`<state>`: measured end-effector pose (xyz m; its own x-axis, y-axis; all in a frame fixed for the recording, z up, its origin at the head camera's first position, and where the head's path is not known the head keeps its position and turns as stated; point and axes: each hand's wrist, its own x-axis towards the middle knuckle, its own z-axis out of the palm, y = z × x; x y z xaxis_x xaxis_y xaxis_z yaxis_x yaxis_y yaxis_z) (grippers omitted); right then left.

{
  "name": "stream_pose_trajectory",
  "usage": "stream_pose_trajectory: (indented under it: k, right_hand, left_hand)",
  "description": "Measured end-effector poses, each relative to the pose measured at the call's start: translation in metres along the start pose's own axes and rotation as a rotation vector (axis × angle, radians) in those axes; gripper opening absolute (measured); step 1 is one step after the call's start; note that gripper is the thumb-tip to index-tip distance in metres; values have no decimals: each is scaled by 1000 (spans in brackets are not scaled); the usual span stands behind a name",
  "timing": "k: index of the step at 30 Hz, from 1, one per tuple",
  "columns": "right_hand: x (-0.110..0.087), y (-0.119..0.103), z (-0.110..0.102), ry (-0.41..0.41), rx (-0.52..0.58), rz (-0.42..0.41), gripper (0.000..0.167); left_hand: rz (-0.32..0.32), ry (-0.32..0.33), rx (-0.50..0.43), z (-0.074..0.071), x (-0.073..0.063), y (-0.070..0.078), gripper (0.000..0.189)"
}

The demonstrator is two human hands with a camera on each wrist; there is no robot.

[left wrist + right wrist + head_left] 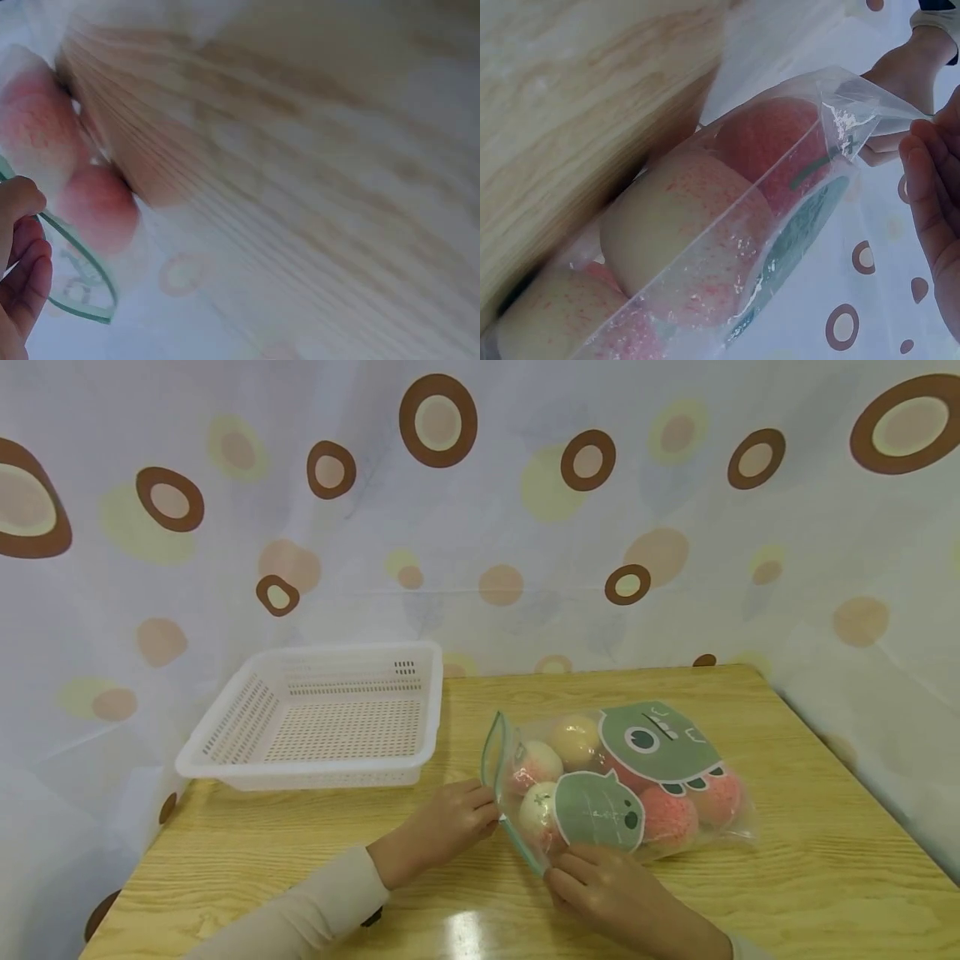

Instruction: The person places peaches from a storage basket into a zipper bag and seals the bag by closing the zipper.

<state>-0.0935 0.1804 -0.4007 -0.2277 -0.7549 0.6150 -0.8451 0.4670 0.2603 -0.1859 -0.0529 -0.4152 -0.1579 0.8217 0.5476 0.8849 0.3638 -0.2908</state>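
Note:
A clear zip bag (600, 793) printed with green cartoon animals lies on the table. Several pink and cream peaches (686, 232) fill it. Its green-edged mouth faces left and gapes at the far end, a loop that also shows in the left wrist view. At the middle of that mouth my left hand (457, 814) pinches the green strip between thumb and fingers. My right hand (603, 889) pinches the mouth's near corner. In the right wrist view the film stretches from the peaches to the right fingertips (919, 154).
A white perforated plastic basket (431, 718) stands at the back left of the wooden table (810, 827). Behind the table hangs a white curtain (480, 527) with brown and pastel spots. A small dark object (372, 917) shows beside the left sleeve.

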Motion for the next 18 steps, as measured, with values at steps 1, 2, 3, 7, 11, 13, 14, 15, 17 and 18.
stream_pose_trajectory:
  k: [1, 2, 3, 7, 11, 13, 14, 15, 17, 18]
  right_hand:
    - [0, -1, 0, -9, -1, 0, 36]
    - [-1, -1, 0, -16, 3, 2, 36]
    - [-1, -1, -1, -21, 5, 3, 36]
    - [-2, -2, -1, -25, 19, 11, 38]
    - [-3, -3, -2, -33, 28, 13, 39]
    - [-3, -3, -1, -36, 32, 13, 39]
    - [-3, -3, -1, -37, 31, 11, 38]
    - [-3, -3, -1, -38, 32, 8, 38]
    - [-2, -3, -1, -39, 31, 4, 37]
    - [-2, -3, -1, -39, 35, 1, 37]
  left_hand:
    - [-8, -4, 3, 1, -1, -2, 12]
    - [-18, -9, 4, 3, -2, -5, 12]
    - [-26, -15, 7, 5, -2, -7, 12]
    - [-35, -20, 30, 10, -2, -15, 10]
    - [-18, -2, 56, 13, 0, -20, 9]
    - [-8, 0, 78, 14, 0, -21, 10]
    - [-6, -6, 95, 15, 0, -22, 10]
    - [-5, -12, 112, 15, 1, -23, 10]
    - [-8, -39, 152, 17, 2, -25, 10]
    - [-11, -55, 171, 17, 3, -25, 10]
